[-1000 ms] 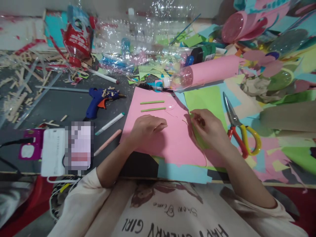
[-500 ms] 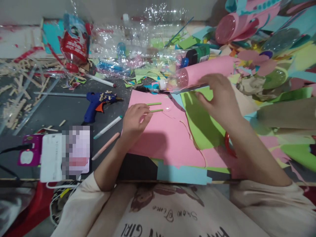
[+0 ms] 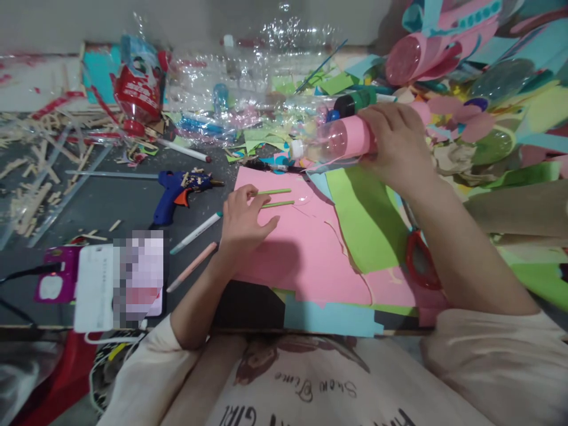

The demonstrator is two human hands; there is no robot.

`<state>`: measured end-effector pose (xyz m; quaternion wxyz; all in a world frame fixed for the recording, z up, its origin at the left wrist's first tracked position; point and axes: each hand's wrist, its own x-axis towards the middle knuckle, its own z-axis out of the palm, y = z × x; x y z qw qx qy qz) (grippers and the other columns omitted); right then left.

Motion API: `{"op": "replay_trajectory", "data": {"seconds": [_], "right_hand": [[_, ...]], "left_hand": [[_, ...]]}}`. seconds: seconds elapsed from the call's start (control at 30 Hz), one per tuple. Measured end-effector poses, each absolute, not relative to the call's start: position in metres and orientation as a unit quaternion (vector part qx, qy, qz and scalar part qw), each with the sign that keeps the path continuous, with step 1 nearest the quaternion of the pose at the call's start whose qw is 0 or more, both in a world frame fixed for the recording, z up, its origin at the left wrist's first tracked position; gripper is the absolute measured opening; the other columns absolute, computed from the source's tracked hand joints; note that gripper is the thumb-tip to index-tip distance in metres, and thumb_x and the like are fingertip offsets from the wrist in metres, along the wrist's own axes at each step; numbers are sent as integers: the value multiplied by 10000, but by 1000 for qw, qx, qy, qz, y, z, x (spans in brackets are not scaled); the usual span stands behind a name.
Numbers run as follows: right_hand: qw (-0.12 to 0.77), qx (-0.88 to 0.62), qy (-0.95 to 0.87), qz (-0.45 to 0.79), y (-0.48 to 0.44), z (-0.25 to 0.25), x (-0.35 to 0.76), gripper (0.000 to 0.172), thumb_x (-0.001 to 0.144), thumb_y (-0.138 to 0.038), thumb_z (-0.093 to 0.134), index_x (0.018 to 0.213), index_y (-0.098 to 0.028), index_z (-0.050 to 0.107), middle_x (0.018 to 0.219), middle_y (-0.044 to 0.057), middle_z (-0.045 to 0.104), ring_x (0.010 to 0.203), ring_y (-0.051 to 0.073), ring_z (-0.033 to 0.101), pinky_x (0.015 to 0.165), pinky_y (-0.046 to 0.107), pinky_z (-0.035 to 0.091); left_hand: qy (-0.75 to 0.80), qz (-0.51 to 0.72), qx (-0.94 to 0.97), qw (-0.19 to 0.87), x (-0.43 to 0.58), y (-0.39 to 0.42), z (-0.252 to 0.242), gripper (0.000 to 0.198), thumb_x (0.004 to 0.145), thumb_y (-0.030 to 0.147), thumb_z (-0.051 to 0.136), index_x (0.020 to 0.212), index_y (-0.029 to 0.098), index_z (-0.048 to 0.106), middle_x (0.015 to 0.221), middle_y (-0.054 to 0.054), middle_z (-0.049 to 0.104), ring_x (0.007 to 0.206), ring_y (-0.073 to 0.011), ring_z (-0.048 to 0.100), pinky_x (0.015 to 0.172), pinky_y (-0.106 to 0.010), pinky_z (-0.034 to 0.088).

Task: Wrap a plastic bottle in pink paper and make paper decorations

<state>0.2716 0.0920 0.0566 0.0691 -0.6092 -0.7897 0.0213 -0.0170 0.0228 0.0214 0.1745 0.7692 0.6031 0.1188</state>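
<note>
My right hand (image 3: 397, 145) is wrapped round a clear plastic bottle (image 3: 335, 139) that lies on its side, its middle covered in pink paper and its white cap pointing left. My left hand (image 3: 244, 219) rests on a sheet of pink paper (image 3: 306, 254), thumb and fingers apart. Two thin green strips (image 3: 279, 204) stick out from beside its fingertips; their left ends are hidden by the hand. Green paper (image 3: 370, 219) lies over the right part of the pink sheet. Red-handled scissors (image 3: 421, 260) lie partly under my right forearm.
Left of the sheet are a blue glue gun (image 3: 171, 195), a teal-capped marker (image 3: 195, 234), an orange marker (image 3: 193, 266) and a phone (image 3: 144, 275). Wood scraps (image 3: 39, 171) litter the far left. Clear bottles (image 3: 199, 77) and paper scraps crowd the back and right.
My right hand has come down onto the pink-wrapped bottle and closed round it. The thumb of my left hand has spread away from its fingers, while the green strips stay on the sheet.
</note>
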Motion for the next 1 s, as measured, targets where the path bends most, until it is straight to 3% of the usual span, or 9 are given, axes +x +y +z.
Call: {"op": "replay_trajectory", "data": {"seconds": [0.17, 0.27, 0.4, 0.53, 0.63, 0.7, 0.8, 0.9, 1.0], "right_hand": [[119, -538, -834, -35, 68, 61, 291, 740, 792, -201, 630, 1457, -185, 306, 1520, 140, 423, 1414, 349, 334, 1161, 614, 232], [134, -471, -872, -27, 41, 56, 287, 682, 821, -218, 620, 1439, -300, 342, 1486, 73, 488, 1403, 345, 374, 1151, 653, 244], [157, -438, -884, 35, 12, 46, 270, 610, 817, -93, 545, 1339, -402, 479, 1498, -4, 491, 1407, 316, 403, 1168, 649, 252], [178, -496, -847, 67, -2, 38, 261, 551, 865, -64, 459, 1286, -409, 544, 1509, 7, 467, 1448, 306, 359, 1155, 652, 281], [234, -543, -802, 82, -9, 37, 260, 498, 897, -129, 440, 1336, -356, 499, 1485, 71, 475, 1440, 305, 372, 1118, 614, 362], [279, -592, -749, 107, -17, 36, 259, 430, 920, -202, 445, 1331, -321, 492, 1395, 108, 545, 1329, 306, 502, 1037, 571, 458], [322, -653, -654, 206, -30, 35, 253, 343, 950, -340, 458, 1286, -287, 495, 1158, 103, 655, 934, 251, 688, 778, 452, 580], [314, -652, -604, 334, -41, 31, 244, 473, 914, -465, 523, 1332, -264, 433, 962, 58, 680, 657, 195, 663, 570, 355, 553], [285, -641, -580, 415, -47, 27, 234, 699, 862, -506, 596, 1443, -256, 298, 811, 12, 675, 576, 188, 630, 526, 338, 525]], "left_hand": [[614, 86, 763, 184, -17, 23, 27, 391, 821, 367, 643, 1195, 255, 639, 1260, -108, 529, 1190, -329, 474, 1014, -475, 394], [615, 96, 762, 178, -21, 24, 22, 377, 831, 382, 629, 1188, 260, 639, 1281, -108, 529, 1202, -331, 472, 1014, -476, 399], [606, 154, 763, 160, -30, 28, 8, 395, 811, 421, 659, 1169, 254, 646, 1262, -132, 540, 1179, -363, 493, 982, -514, 421], [591, 229, 762, 131, -36, 29, 5, 373, 826, 431, 656, 1151, 248, 639, 1334, -147, 503, 1210, -377, 479, 1015, -548, 394], [555, 284, 766, 159, -33, 26, 12, 306, 881, 389, 602, 1140, 230, 635, 1315, -142, 513, 1196, -320, 512, 1029, -500, 426], [514, 313, 769, 216, -26, 22, 17, 243, 918, 326, 552, 1121, 224, 637, 1195, -110, 573, 1079, -237, 584, 946, -402, 503], [417, 308, 796, 313, -15, 13, 20, 199, 945, 261, 509, 1087, 208, 638, 1015, -68, 635, 870, -154, 629, 775, -290, 546], [341, 291, 810, 378, -5, 4, 20, 215, 953, 268, 517, 1121, 189, 626, 1070, -98, 656, 907, -162, 653, 741, -273, 563], [313, 286, 793, 438, 1, -2, 22, 273, 955, 288, 521, 1199, 188, 593, 1181, -126, 643, 1030, -185, 659, 757, -273, 593]]}}
